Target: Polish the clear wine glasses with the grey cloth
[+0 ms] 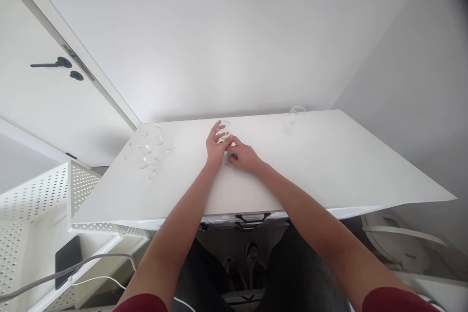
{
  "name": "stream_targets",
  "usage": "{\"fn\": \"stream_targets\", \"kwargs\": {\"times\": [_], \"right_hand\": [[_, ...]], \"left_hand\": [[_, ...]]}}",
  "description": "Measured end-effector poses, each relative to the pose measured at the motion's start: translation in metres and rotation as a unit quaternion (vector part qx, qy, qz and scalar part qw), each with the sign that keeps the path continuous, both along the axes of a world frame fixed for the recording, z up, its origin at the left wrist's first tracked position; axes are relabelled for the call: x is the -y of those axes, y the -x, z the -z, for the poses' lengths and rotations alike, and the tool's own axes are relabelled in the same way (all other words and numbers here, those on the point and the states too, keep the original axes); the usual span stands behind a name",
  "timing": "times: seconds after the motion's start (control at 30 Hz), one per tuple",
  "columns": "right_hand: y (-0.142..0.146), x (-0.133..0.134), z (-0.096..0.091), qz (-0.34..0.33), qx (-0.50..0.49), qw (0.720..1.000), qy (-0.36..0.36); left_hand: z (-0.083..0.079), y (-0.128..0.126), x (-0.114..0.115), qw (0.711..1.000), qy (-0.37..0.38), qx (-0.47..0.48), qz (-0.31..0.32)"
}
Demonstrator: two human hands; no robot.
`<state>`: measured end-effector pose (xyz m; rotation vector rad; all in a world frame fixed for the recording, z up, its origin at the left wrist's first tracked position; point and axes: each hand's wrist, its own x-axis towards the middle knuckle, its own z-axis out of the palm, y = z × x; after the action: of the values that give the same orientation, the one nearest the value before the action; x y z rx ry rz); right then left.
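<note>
A clear stemmed glass (224,129) is held between my hands over the middle of the white tabletop. My left hand (216,144) curls around its bowl, fingers showing through the glass. Close against it, my right hand (244,154) has its fingers bent in by the stem. Below those fingers shows a small greyish patch (229,158); I cannot tell whether it is the glass's foot or something else. To the left stands a cluster of several clear stemmed glasses (138,156). One more stemmed glass (297,113) stands at the back right.
The white tabletop (321,165) meets a pale wall behind. Dark drawer handles (252,217) are at its front edge. A perforated white shelf unit (82,180) and a grey cable (73,268) are at lower left; a pale chair (402,231) is at lower right.
</note>
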<state>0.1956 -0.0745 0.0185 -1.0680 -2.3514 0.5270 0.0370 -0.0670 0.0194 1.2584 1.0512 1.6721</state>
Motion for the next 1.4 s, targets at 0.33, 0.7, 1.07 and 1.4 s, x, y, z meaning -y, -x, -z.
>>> {"fn": "stream_targets", "kwargs": {"times": [0.33, 0.7, 1.07, 1.4], "right_hand": [[0.012, 0.006, 0.000, 0.082, 0.165, 0.982, -0.041], [-0.020, -0.024, -0.003, 0.338, 0.185, 0.920, 0.077], [-0.056, -0.045, -0.003, 0.432, 0.144, 0.879, 0.141], [-0.063, -0.048, -0.001, 0.447, 0.145, 0.871, 0.144]], "left_hand": [[0.002, -0.005, 0.001, 0.999, 0.013, -0.026, 0.040], [0.009, -0.004, -0.001, 0.999, 0.041, -0.002, 0.017], [0.011, -0.002, 0.001, 0.999, 0.041, 0.015, 0.029], [0.008, -0.001, 0.008, 0.997, 0.054, 0.037, 0.045]]}}
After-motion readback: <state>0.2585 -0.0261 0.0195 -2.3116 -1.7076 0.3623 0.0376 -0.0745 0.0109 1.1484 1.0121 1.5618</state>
